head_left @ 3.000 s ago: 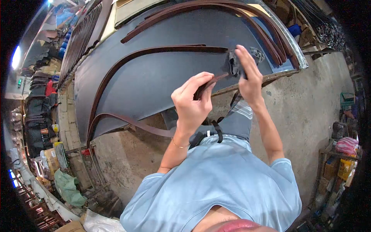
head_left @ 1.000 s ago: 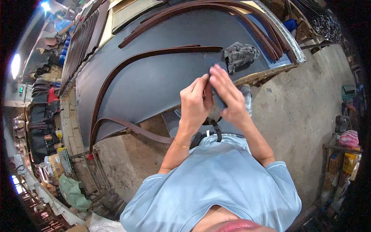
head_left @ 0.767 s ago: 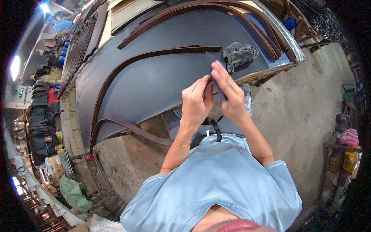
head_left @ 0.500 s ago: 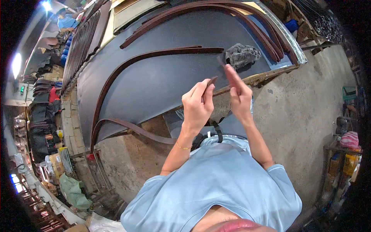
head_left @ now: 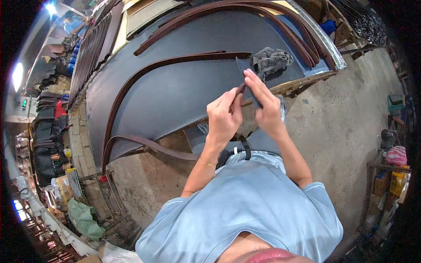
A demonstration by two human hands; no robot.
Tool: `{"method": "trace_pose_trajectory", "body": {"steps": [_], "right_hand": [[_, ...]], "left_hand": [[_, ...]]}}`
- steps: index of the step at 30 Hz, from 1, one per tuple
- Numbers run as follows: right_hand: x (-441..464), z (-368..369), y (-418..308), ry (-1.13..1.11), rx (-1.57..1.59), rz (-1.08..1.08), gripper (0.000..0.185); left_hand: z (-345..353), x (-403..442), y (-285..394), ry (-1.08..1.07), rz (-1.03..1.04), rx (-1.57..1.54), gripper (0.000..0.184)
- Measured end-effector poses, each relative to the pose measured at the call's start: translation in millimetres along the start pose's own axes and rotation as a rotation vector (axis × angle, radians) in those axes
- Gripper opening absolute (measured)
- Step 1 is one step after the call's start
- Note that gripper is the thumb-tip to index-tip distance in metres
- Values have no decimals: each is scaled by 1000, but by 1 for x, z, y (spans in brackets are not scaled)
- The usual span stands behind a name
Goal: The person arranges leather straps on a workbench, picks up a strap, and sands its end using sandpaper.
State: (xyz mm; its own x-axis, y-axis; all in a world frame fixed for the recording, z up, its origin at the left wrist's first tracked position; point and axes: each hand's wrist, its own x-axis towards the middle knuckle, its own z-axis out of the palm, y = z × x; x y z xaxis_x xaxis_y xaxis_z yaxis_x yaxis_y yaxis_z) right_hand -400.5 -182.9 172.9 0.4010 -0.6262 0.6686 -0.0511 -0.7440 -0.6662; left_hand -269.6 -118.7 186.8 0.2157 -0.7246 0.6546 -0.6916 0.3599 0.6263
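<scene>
My left hand [head_left: 223,115] is closed in a pinch on the end of a dark brown leather strap [head_left: 240,88]. A long brown strap [head_left: 151,144] loops down off the table and passes behind my left forearm. In my right hand [head_left: 268,111] is a thin, dark, blade-like tool [head_left: 239,65], its tip pointing up past the fingers. The right fingers lie nearly straight along the tool, beside the strap end. Whether the tool's edge touches the strap I cannot tell. A crumpled dark grey cloth [head_left: 272,61] lies on the table beyond my right hand.
Under the straps is a dark grey table top [head_left: 175,94]. A bundle of brown straps [head_left: 210,11] curves along its far side. More straps [head_left: 94,50] hang in rows at the left. Another person [head_left: 74,24] works far left. Shelving [head_left: 388,166] stands at the right.
My right hand has moved left with the tool, closer to my left hand and the strap end. The left hand stays almost where it was.
</scene>
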Motion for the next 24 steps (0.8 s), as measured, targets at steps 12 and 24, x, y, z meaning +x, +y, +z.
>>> {"method": "trace_pose_trajectory", "body": {"steps": [12,24], "right_hand": [[-54,-4,69,340,1191,1040,44],[-14,12,-20,238,802,599,53]], "left_hand": [[-11,10,-3,-188,-268,-347,25],[-8,18,-11,-30,-584,-715,11]]}}
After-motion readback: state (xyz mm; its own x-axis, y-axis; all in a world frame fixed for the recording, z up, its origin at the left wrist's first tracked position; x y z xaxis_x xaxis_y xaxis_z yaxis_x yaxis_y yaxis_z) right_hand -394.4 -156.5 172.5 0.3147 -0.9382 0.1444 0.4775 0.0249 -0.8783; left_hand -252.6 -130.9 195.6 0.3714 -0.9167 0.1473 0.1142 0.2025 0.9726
